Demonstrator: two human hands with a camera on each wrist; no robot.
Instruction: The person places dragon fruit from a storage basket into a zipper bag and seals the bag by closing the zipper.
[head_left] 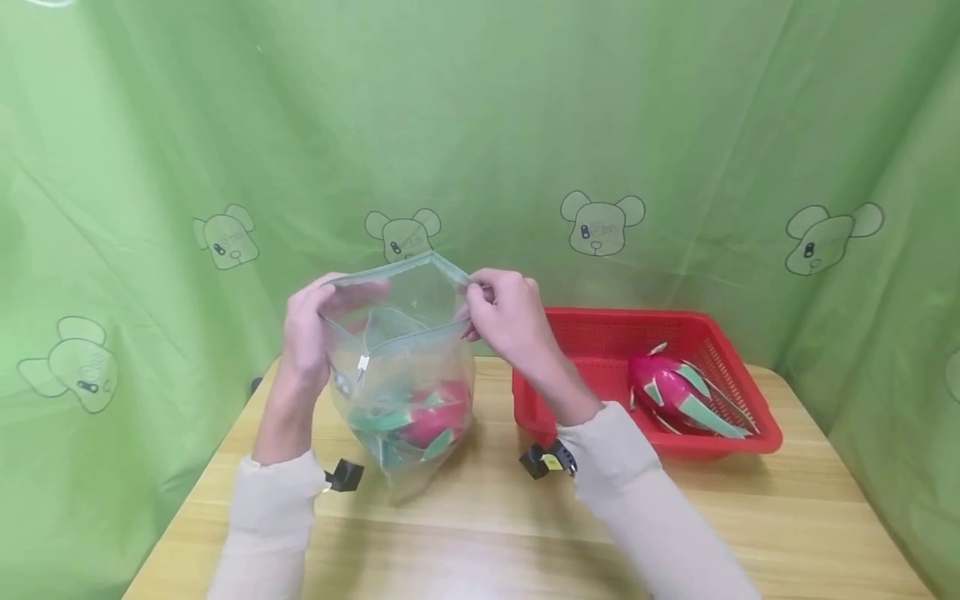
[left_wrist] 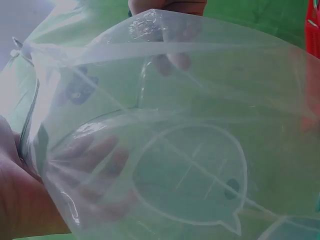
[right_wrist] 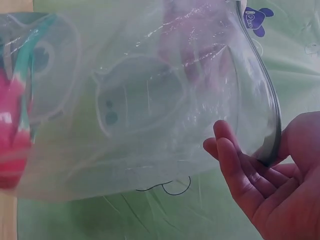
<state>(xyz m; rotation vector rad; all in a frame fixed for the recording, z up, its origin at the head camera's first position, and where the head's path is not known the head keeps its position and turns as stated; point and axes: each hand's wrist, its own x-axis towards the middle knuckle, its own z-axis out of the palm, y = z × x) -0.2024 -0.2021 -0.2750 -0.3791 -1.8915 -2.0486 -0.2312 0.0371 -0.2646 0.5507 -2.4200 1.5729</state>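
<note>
Zip bag (head_left: 401,367), clear plastic with a green seal strip, hangs between my two hands above the middle of the wooden table (head_left: 487,533), its bottom corner just reaching the tabletop. Its mouth is pulled wide open. Inside, low down, lies a dragon fruit (head_left: 427,421), pink with green scales, showing through the film; my right wrist view catches it as a pink blur at the left edge of the bag.

Behind the table hangs a green cloth (head_left: 525,125) printed with bear faces. Near the table's right edge sits a red basket (head_left: 600,329), well apart from the bag, and a second dragon fruit (head_left: 678,392) lies in it toward its right side.

My left hand (head_left: 307,337) grips the left side of the bag's rim, fingers curled round the film, some of them showing through the plastic in the left wrist view. My right hand (head_left: 506,317) pinches the rim on the opposite side between thumb and fingers; the right wrist view shows the seal strip running into my palm with the fingers (right_wrist: 235,165) lying against the bag's wall.
</note>
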